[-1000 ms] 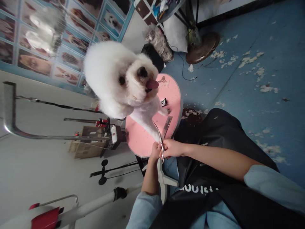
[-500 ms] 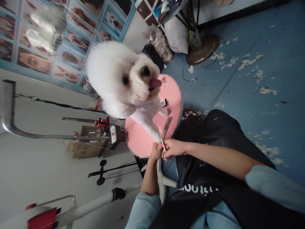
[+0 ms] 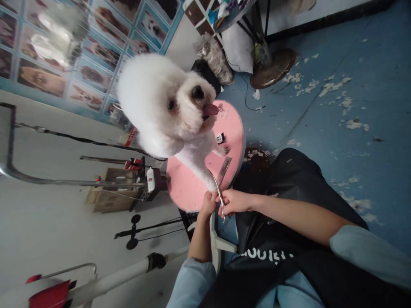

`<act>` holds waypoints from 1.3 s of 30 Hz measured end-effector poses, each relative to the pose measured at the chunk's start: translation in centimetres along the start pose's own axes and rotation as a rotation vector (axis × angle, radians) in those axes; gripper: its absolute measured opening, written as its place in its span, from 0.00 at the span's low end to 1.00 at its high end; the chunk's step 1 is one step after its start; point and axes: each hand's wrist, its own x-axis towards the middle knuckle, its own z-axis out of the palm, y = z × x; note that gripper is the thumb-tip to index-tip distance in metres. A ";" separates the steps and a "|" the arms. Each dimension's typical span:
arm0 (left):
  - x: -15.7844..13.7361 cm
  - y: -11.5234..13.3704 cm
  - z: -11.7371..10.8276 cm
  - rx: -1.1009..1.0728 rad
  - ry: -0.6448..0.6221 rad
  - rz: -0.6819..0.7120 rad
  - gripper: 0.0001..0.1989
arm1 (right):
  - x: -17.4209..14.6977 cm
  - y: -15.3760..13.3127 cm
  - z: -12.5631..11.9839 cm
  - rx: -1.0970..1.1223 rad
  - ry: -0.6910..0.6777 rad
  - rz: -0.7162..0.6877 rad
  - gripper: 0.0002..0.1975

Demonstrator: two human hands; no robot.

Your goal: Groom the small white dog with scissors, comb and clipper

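A fluffy white dog with its tongue out is on a round pink grooming table. My left hand is closed round the paw at the end of the dog's outstretched front leg. In my right hand is a pair of curved silver scissors, its blades pointing up along that leg. The two hands are close together at the table's near edge. A comb lies on the table just beyond the scissors. My left fingertips and the paw are partly hidden.
A small black-and-white item lies by the dog's other paw. Left of the table stands a bent metal grooming arm with a dark leash. White hair clumps litter the blue floor. A white chair is below the table.
The view has shifted slightly. The dog's head has turned a little to the right. My hands keep their hold on the paw and the scissors, almost in the same place.
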 end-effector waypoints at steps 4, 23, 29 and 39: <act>-0.1 0.2 0.1 -0.004 0.019 -0.022 0.30 | -0.1 0.4 0.0 0.021 -0.006 0.021 0.19; -0.1 0.1 0.1 0.049 -0.007 0.033 0.31 | -1.2 1.1 -0.5 0.068 -0.057 0.074 0.23; 0.0 -0.5 0.1 0.058 -0.012 0.055 0.32 | -1.1 1.8 -0.4 0.069 -0.061 0.085 0.23; 0.2 -1.3 0.1 0.076 -0.036 0.076 0.31 | -1.0 3.2 -0.4 0.097 -0.071 0.080 0.27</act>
